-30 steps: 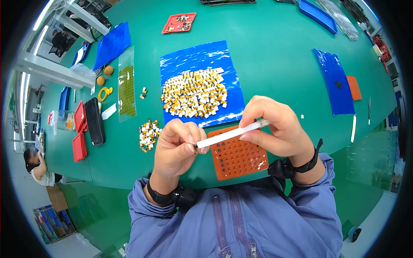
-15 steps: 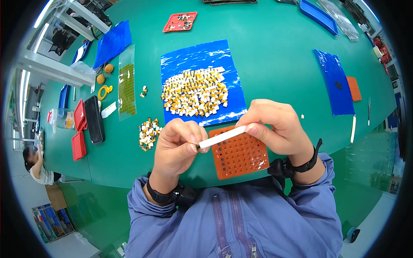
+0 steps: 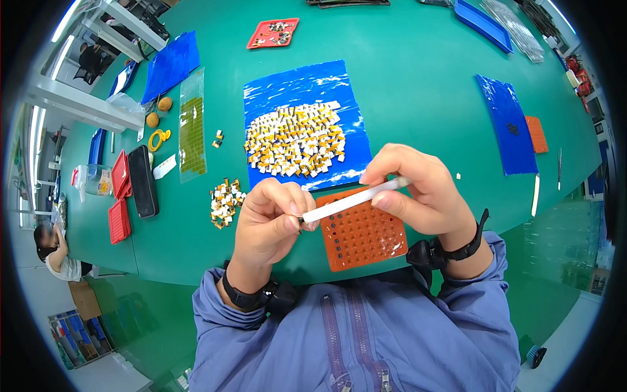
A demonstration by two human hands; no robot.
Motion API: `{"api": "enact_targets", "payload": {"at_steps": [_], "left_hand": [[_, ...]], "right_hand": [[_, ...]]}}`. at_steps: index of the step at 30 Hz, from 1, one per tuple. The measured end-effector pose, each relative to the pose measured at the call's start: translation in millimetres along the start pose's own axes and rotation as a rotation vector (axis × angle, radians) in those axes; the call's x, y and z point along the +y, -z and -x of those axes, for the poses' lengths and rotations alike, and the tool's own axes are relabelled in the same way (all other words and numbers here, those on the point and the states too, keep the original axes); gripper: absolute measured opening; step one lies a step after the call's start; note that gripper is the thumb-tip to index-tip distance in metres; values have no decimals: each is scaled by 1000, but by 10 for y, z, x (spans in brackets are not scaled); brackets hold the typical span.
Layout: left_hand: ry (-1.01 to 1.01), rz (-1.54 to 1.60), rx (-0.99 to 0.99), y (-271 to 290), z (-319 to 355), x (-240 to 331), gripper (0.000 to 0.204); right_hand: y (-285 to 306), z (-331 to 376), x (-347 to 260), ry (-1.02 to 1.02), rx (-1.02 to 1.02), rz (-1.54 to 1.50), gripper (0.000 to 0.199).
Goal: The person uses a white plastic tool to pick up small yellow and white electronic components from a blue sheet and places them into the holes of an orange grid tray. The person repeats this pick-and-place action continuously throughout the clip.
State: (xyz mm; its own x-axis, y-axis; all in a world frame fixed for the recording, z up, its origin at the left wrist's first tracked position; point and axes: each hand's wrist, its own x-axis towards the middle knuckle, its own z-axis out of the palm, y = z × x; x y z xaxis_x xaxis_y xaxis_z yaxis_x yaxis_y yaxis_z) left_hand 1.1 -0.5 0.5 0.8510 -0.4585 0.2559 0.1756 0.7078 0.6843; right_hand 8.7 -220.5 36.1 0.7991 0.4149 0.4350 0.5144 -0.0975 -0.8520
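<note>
Both hands are raised over the near edge of an orange-brown plate [image 3: 366, 238] with rows of small holes. My right hand [image 3: 421, 189] has its thumb and fingers closed around a slim white stick [image 3: 339, 206], whose right end looks greyish and translucent. The stick slants down to the left, its other end at the fingertips of my left hand [image 3: 274, 219]. There, thumb and index finger pinch a tiny dark part [image 3: 301, 222], mostly hidden by the fingers. Several small dark pieces sit in the plate's left holes.
Beyond my hands, a blue sheet [image 3: 294, 81] carries a heap of small white-and-yellow parts [image 3: 297, 140]. A smaller pile [image 3: 226, 202] lies left. Also around: a red tray [image 3: 261, 40], a black case [image 3: 143, 181], another blue sheet [image 3: 506, 124] and tweezers [image 3: 560, 170].
My right hand's fingers have shifted on the white stick, so its translucent right end now shows beyond them. My left hand stays nearly still, still pinching.
</note>
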Motion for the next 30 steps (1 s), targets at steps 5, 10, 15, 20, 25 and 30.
{"api": "enact_targets", "payload": {"at_steps": [5,10,15,20,25,30], "left_hand": [[-26,-21,0,10,-4,0,9],[-33,-31,15,0,0,3,9],[-55,-77,-7,2,6,-1,9],[-67,-90,0,-7,7,2,10],[-54,-99,-28,0,3,9,10],[-39,-89,-18,-10,6,16,10]], "right_hand": [[0,12,-16,-5,-39,22,11],[10,-12,46,122,-13,47,10],[35,4,22,31,-38,94,9],[-48,-9,17,68,45,16,7],[49,-5,23,56,-100,103,12],[-3,14,2,-4,-53,11,11]]}}
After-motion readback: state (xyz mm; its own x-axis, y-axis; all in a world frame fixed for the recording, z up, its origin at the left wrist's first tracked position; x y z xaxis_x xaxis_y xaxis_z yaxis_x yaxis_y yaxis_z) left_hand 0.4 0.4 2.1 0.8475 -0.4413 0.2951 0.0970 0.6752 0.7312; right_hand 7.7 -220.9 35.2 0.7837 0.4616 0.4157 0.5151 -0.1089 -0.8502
